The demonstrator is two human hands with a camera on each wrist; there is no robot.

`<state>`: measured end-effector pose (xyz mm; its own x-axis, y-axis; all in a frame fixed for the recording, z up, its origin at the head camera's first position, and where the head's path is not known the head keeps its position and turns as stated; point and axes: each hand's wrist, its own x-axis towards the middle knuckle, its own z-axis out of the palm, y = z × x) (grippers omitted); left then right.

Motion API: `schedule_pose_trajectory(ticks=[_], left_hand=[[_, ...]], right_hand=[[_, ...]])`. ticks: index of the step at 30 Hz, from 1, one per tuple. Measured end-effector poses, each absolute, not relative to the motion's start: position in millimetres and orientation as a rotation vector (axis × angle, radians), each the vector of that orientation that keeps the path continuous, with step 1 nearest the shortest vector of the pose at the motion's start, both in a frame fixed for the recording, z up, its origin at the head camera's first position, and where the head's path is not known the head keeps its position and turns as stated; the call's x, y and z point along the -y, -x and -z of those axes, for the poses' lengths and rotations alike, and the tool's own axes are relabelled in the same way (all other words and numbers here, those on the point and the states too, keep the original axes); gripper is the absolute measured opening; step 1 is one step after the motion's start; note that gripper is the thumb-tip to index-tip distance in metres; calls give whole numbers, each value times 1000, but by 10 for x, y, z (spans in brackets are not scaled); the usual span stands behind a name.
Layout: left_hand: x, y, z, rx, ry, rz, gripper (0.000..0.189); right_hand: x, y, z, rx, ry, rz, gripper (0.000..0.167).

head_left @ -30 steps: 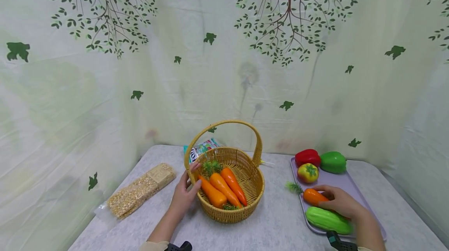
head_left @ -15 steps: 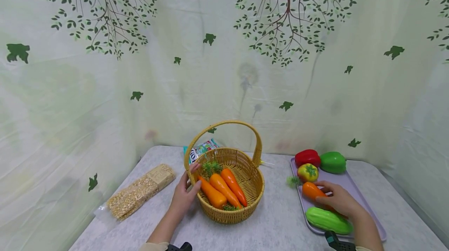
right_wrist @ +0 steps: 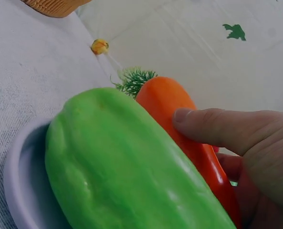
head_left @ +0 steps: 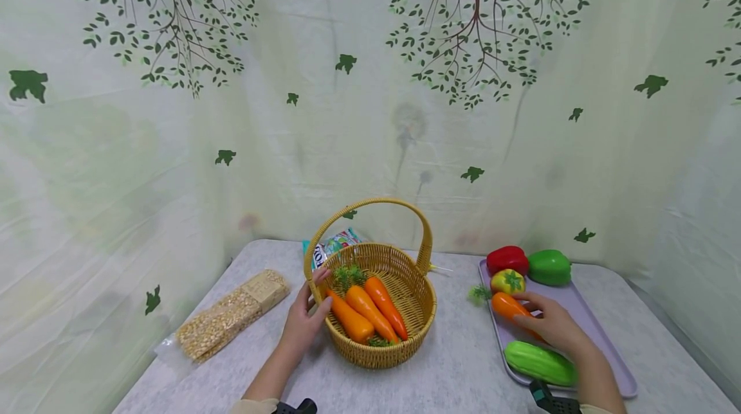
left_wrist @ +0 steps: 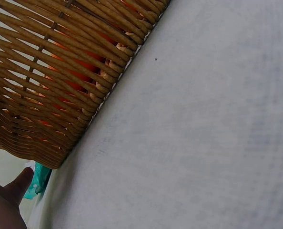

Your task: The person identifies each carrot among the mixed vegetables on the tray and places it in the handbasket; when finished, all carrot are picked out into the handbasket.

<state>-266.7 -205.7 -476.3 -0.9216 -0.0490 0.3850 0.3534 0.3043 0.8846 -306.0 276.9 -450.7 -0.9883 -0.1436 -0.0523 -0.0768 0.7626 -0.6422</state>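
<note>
My left hand (head_left: 305, 314) grips the left rim of a wicker basket (head_left: 413, 343), near the foot of its arched handle. Several orange carrots (head_left: 370, 311) with green tops lie inside. In the left wrist view, the woven wall (left_wrist: 46, 90) fills the upper left, with a finger (left_wrist: 20, 186) below it. On the right, my right hand (head_left: 556, 324) holds another carrot (head_left: 508, 306) over a lilac tray (head_left: 590, 321); its leafy top points left. The right wrist view has my thumb pressing this carrot (right_wrist: 163, 98), behind a light-green ridged vegetable (right_wrist: 117, 152), which lies on the tray.
At the tray's far end lie a red pepper (head_left: 507, 260), a green pepper (head_left: 550, 267) and a yellow-red fruit (head_left: 507, 281). A bag of dried kernels (head_left: 231, 314) lies left of the basket. Behind the basket is a colourful packet (head_left: 336, 243). A leaf-printed curtain (head_left: 370, 144) backs the table.
My right hand has risen a little and shifted left with the carrot, away from the light-green vegetable. My left hand and the basket have stayed put.
</note>
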Motion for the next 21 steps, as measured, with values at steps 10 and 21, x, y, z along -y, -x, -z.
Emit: schedule_pose_trajectory(ticks=[10,21], left_hand=[[2127,2800,4947,2255,261,1634,58],[2132,2807,4950,2242,277,1649,57]], right_hand=[[-2642,3047,4472,-2839,220,1089,56],[-2543,3043,4462,-2780,258,1219,58]])
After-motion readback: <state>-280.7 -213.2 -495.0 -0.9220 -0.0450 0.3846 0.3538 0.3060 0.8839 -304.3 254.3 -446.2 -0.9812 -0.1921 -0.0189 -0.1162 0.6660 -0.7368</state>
